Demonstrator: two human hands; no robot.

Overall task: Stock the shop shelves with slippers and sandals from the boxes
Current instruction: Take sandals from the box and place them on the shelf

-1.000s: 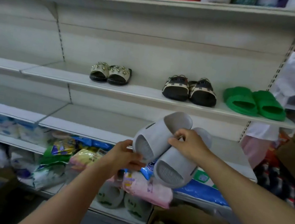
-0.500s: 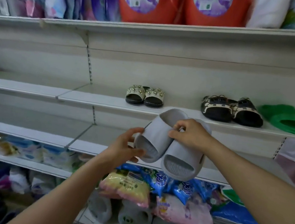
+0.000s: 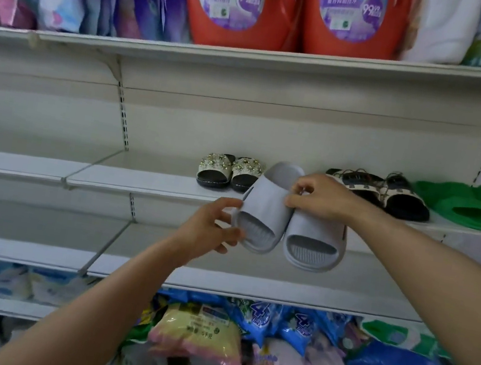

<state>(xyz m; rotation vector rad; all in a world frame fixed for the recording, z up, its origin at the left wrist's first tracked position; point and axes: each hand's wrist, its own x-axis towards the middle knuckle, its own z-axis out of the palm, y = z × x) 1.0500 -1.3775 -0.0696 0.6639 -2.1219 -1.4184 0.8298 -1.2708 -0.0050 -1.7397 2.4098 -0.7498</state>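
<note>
Head view: both forearms reach up from bottom of frame toward centre. Right hand (image 3: 321,197) curls over tops of grey slipper pair (image 3: 283,221), fingers pinching both straps together. Left hand (image 3: 209,225) cups toe of left-hand slipper, fingers loosely curled beneath, thumb on its side. Pair held mid-frame, toes toward camera, in front of shelf (image 3: 136,187) edge, between beaded sandals (image 3: 230,171) and black sandals (image 3: 390,194); green slippers (image 3: 480,206) far right.

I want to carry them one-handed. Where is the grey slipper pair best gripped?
Pinch the two inner strap edges together, from above, as the right hand does. The grey slippers hang side by side, toes down, so that one grip holds both; the left hand only steadies the toe.
</note>
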